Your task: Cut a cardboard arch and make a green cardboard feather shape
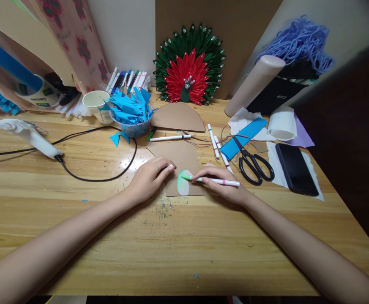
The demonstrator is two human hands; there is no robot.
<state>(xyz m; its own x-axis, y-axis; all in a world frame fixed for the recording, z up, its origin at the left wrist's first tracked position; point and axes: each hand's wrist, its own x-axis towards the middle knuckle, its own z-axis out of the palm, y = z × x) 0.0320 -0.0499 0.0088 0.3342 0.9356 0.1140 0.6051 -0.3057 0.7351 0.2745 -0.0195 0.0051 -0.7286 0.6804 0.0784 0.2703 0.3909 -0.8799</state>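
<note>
My right hand (220,182) grips a white felt-tip marker (227,182) with a pink band. Its green tip touches a small pale oval (184,188), partly coloured green along its upper left. Beneath the oval lies a piece of brown cardboard (184,152). My left hand (151,177) rests on the cardboard's left side, with its fingers curled in and the thumb close against them; whatever may be between them is hidden. Just behind are a white marker with a black band (170,138) and a half-round cardboard piece (178,118).
Black-handled scissors (255,166) and a phone (296,169) lie to the right. A tub of blue cut pieces (130,114) and a paper cup (96,103) stand at back left, near a corded white glue gun (32,137). A red-and-green peacock decoration (187,71) stands behind.
</note>
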